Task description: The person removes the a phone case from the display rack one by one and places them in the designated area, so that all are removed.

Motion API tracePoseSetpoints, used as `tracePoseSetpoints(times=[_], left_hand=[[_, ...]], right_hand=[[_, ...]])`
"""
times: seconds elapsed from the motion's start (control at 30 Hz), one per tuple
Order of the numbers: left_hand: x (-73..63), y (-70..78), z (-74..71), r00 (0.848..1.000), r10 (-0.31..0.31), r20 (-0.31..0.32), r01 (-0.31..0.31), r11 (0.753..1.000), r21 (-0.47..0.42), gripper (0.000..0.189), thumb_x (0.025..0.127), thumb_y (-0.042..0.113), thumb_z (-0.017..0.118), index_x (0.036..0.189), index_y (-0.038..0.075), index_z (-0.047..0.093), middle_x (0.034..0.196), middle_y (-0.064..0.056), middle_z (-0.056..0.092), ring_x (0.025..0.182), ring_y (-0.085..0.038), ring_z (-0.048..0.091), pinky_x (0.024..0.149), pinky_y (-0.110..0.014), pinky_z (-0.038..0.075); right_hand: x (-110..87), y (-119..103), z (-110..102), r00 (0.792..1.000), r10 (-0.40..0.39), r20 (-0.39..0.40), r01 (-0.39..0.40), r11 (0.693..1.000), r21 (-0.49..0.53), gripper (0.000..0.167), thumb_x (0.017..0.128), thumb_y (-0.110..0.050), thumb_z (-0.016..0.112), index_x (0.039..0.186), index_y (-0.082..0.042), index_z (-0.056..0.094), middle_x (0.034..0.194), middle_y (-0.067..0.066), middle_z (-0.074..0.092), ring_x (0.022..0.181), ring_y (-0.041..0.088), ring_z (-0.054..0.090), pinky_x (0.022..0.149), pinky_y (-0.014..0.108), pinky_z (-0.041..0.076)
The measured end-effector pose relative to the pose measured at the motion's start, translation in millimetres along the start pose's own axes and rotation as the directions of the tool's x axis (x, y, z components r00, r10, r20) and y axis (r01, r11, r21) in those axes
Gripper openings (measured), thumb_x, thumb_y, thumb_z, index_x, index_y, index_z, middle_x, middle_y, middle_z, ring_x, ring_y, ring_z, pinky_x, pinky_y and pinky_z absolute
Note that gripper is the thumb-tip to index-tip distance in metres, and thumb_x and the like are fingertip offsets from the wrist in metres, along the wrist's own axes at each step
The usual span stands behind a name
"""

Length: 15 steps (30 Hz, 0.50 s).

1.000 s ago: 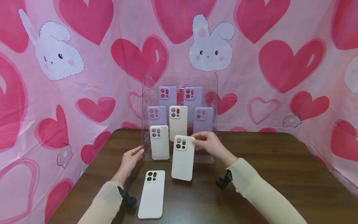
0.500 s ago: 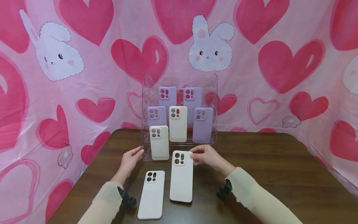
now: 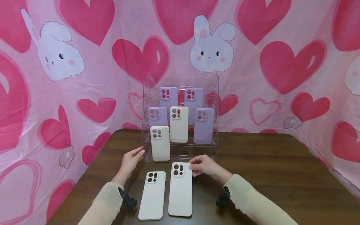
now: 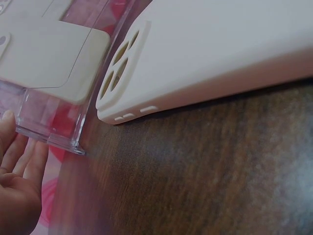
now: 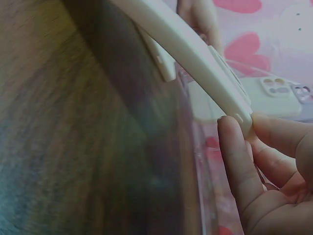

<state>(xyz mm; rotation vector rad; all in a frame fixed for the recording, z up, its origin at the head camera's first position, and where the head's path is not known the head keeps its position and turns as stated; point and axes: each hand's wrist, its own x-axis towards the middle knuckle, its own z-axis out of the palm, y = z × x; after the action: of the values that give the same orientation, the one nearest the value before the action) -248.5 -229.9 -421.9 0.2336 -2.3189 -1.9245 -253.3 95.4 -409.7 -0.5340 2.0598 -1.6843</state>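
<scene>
In the head view my right hand pinches the upper right corner of a white phone case. From the right wrist view, thumb and fingers hold that corner, with the camera end raised off the table. Just left of it a second white phone case lies flat on the table, camera cutouts away from me. My left hand grips the lower left edge of a clear acrylic display stand. Its thumb and fingers lie either side of the edge in the left wrist view.
On the stand's tiers are a white case at the lower left, another white case mid-tier, and several purple cases. The dark wooden table extends to both sides. A pink heart-print cloth hangs behind.
My right hand has brought the white phone case down and toward me, away from the stand's front tier, to beside the other case. My left hand has stayed at the stand's edge.
</scene>
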Motion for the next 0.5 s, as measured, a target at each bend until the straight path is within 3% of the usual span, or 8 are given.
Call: tracePoseSetpoints(times=[0.5], left_hand=[[-0.7, 0.5, 0.7, 1.000, -0.002, -0.006, 0.002, 1.000, 0.004, 0.047, 0.094, 0.022, 0.055, 0.132, -0.002, 0.046, 0.134, -0.021, 0.044, 0.115, -0.033, 0.050, 0.099, -0.043, 0.037]], right_hand=[[8.0, 16.1, 10.3, 0.998, 0.062, 0.009, -0.061, 0.994, -0.094, 0.022, 0.085, -0.005, 0.065, 0.101, 0.010, 0.063, 0.073, 0.008, 0.062, 0.056, 0.012, 0.059, 0.057, 0.031, 0.057]])
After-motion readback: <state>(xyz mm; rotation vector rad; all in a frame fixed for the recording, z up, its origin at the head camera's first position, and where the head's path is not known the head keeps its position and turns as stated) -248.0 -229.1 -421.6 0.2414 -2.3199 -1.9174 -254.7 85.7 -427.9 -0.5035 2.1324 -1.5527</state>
